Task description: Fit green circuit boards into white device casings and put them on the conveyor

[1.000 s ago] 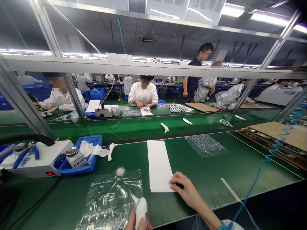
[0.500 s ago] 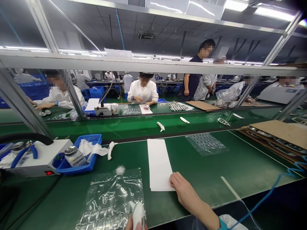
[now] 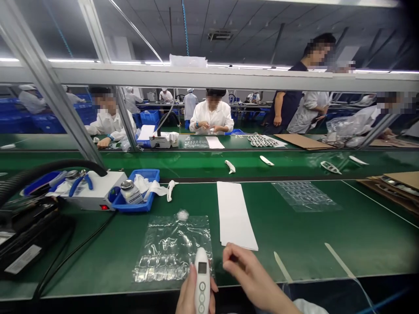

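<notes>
A white handheld device point(image 3: 202, 283) with a small dark screen and round buttons stands upright in my left hand point(image 3: 187, 293), at the bottom centre. My fingers wrap round its sides. To its right, my right hand point(image 3: 245, 270) is held with curled fingers, thumb near the index finger; whether anything small is between them cannot be made out. White paper sheets point(image 3: 235, 216) lie just beyond my right hand. A clear plastic bubble sheet point(image 3: 173, 248) lies behind and left of the device, with a small white tuft point(image 3: 182, 215) at its top edge.
Left are a blue tray point(image 3: 135, 207) with a jar and wipes, a grey box point(image 3: 98, 192) and black cables. A white curved part point(image 3: 170, 191) lies beside the tray. Farther off are another bubble sheet point(image 3: 303, 196), loose shells on the green belt point(image 3: 183, 163), cardboard and people working opposite.
The view has shifted left. My left hand has raised the device, whose screen and buttons now face me. My right hand has come off the paper's near edge, its fingers more curled.
</notes>
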The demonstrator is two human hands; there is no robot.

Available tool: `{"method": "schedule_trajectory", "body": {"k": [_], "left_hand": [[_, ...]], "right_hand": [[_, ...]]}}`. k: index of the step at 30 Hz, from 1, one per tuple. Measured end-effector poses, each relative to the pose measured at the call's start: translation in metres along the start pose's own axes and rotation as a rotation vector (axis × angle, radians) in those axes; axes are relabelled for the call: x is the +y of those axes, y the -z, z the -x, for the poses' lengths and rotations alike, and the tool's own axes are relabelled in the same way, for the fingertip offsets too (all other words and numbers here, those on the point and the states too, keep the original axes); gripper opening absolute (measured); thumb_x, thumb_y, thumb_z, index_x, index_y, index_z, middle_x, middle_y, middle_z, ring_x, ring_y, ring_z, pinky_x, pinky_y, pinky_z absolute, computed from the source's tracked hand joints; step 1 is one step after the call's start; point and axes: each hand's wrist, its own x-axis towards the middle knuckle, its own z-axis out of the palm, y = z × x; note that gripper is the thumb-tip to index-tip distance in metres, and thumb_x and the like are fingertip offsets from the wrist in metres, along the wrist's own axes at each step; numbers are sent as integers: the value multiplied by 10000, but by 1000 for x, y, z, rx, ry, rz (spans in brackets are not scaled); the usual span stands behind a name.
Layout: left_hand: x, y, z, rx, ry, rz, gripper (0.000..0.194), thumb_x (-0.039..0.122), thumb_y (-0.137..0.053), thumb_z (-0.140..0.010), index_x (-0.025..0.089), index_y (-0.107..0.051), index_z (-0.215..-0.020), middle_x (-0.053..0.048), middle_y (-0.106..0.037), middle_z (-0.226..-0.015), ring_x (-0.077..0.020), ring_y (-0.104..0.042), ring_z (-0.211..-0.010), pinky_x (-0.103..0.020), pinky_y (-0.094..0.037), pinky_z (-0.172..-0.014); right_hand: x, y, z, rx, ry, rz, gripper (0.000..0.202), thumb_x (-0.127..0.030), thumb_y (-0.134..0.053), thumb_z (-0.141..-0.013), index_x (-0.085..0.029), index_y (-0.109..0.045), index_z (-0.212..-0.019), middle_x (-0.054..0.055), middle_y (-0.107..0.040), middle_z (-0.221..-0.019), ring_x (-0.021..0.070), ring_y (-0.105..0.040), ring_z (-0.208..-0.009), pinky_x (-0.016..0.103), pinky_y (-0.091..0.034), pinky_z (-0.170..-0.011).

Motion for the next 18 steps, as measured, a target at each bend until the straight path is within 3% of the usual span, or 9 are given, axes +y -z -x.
{"method": "schedule_trajectory", "body": {"k": [3,6,18], "left_hand": [[0,5,0,8,32,-64,760,868,-441,-623,136,-632,-545,-16,-484,-348,-105,-409,-325,-231,-306,-373],[1,8,1,26,27,-63,740,865,-425,-634,157,-589,-498,-25,-509,-371,-116,-444,-343,-235,-325,-392],[-1,12,1,48,18,-28,664,790,-544,-639,131,-612,-673,-16,-564,-409,-110,-456,-333,-221,-310,-398]], "right_hand": [[-18,-27,-3,-107,-16,-70,143,-146,-503,-874,-187,-517,-738,-14,-558,-740,130,-509,-696,230,-397,-659],[-21,-38,-10,-93,4,-16,157,-111,-510,-854,-188,-517,-718,-27,-545,-727,118,-506,-680,221,-390,-643],[-21,-41,-19,-127,53,28,173,-139,-465,-894,-190,-507,-734,-14,-522,-757,114,-519,-653,220,-413,-603]]}}
